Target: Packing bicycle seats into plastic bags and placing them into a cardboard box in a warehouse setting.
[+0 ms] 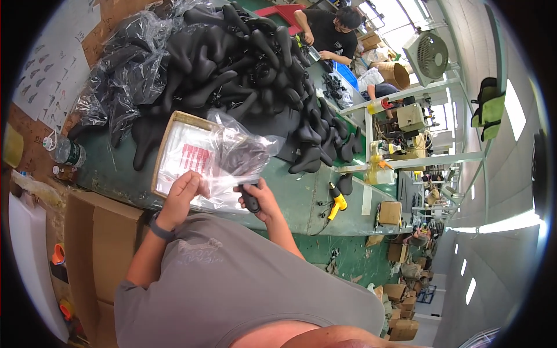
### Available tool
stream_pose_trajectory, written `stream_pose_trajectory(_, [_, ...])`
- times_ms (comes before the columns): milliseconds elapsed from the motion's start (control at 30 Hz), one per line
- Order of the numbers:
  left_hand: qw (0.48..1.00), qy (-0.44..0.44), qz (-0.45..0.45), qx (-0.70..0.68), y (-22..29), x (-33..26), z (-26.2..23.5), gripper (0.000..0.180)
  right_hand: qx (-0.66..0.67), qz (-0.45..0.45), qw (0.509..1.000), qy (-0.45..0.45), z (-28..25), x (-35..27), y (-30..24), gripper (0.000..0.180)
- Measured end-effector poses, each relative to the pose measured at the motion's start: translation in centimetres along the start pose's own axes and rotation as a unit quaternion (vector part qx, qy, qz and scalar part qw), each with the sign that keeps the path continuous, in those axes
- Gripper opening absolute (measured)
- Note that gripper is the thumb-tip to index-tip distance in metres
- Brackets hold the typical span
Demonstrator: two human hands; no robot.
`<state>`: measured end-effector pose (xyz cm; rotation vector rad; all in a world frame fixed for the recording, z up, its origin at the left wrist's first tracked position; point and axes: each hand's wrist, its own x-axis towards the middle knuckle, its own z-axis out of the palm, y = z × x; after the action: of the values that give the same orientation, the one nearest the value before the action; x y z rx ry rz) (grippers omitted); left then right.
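Observation:
A black bicycle saddle (243,158) lies partly inside a clear plastic bag (268,145), its wide end showing through the film. Its bare narrow nose (250,200) sticks out toward me, and my right hand (264,201) is closed around it. My left hand (190,187) has thumb and fingers pinched together at the bag's near left edge. Beneath the bag stands a shallow cardboard box (161,152) holding a stack of clear bags with red print (194,159).
A big heap of black saddles (232,64) covers the table's far side, some under plastic film (130,75). A yellow heat gun (336,201) sits right, a water bottle (65,152) left. An open carton (104,243) stands near left. Another person (332,37) works beyond the heap.

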<state>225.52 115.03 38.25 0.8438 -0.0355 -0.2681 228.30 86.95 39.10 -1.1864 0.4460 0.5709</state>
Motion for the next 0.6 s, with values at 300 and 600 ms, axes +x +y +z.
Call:
stream_pose_trajectory(300, [0.987,0.063,0.06,0.132,4.8,9.5,-1.7,0.07,-0.559,-0.443,0.701,-0.018,12.7,1.6,-2.6,0.036])
stream_pose_trajectory(600, [0.92,0.272,0.238,0.151,17.5,33.2,-23.3,0.04,-0.634,-0.138,0.761,-0.002,13.4,3.0,-1.5,0.072])
